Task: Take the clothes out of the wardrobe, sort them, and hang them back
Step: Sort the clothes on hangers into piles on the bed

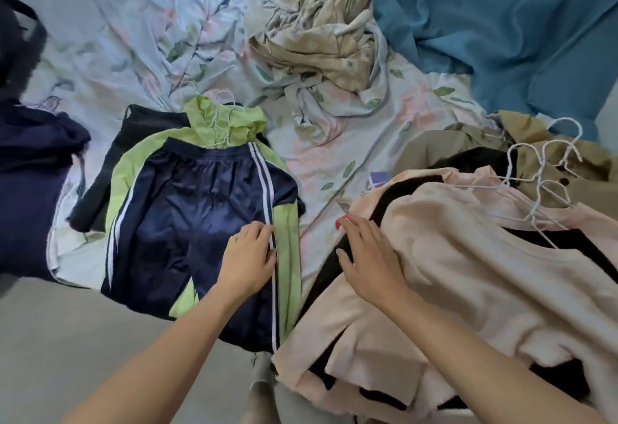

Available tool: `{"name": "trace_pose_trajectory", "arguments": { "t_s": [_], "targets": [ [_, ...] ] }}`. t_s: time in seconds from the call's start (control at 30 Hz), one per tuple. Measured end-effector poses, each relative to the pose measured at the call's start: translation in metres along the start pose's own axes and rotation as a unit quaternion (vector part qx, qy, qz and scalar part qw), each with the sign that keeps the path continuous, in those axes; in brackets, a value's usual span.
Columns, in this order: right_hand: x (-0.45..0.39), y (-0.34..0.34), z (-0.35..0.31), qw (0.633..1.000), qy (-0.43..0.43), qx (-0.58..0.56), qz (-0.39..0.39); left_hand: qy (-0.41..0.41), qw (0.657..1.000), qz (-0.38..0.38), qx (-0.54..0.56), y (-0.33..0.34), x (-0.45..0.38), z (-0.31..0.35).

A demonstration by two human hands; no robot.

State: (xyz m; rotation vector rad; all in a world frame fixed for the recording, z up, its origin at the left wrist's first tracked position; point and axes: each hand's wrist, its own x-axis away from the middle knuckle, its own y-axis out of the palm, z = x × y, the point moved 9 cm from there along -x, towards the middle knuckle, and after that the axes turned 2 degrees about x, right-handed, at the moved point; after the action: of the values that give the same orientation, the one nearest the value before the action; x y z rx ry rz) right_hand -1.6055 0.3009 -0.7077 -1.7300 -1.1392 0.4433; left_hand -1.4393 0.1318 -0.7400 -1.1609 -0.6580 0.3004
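Note:
Navy track trousers with white side stripes (197,219) lie flat on the bed over a lime-green jacket (227,122) that hangs on a white hanger. My left hand (249,256) rests on the trousers' right edge, its fingertips curled at the striped seam. To the right lies a heap with a pale pink garment (468,273), black cloth (485,159) and a khaki coat (541,152), with several white wire hangers (541,182) on top. My right hand (371,253) lies flat on the pink garment's left edge, fingers straight.
The bed has a floral sheet (133,39). A crumpled beige patterned cloth (321,29) lies at the back, a teal blanket (501,22) at the back right. A dark navy garment (30,172) sits at the left edge. Grey floor (67,340) is below the bed edge.

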Motion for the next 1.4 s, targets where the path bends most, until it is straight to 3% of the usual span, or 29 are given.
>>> {"name": "trace_pose_trajectory", "arguments": {
  "t_s": [0.3, 0.43, 0.53, 0.7, 0.9, 1.2, 1.4],
  "targets": [
    [-0.142, 0.111, -0.097, 0.996, 0.008, 0.009, -0.087, -0.043, 0.999, 0.005, -0.03, -0.011, -0.056, -0.202],
    [-0.212, 0.125, -0.121, 0.996, 0.001, 0.057, -0.062, -0.073, 0.996, 0.031, -0.033, -0.038, -0.103, -0.289],
    [-0.249, 0.134, -0.123, 0.996, 0.042, 0.052, -0.062, -0.099, 0.994, 0.053, 0.009, -0.059, -0.139, -0.324],
    [-0.273, 0.146, -0.116, 0.99, 0.129, 0.01, -0.055, -0.097, 0.994, 0.003, 0.053, -0.062, -0.175, -0.337],
    [-0.258, 0.153, -0.108, 0.975, 0.196, -0.086, -0.058, -0.086, 0.993, 0.014, 0.074, -0.054, -0.165, -0.333],
    [-0.202, 0.139, -0.141, 0.982, 0.161, -0.099, -0.026, -0.046, 0.992, -0.045, 0.112, -0.039, -0.113, -0.31],
    [-0.172, 0.114, -0.167, 0.99, 0.099, -0.105, 0.002, -0.034, 0.992, 0.014, 0.123, -0.065, -0.05, -0.277]
  ]
}}
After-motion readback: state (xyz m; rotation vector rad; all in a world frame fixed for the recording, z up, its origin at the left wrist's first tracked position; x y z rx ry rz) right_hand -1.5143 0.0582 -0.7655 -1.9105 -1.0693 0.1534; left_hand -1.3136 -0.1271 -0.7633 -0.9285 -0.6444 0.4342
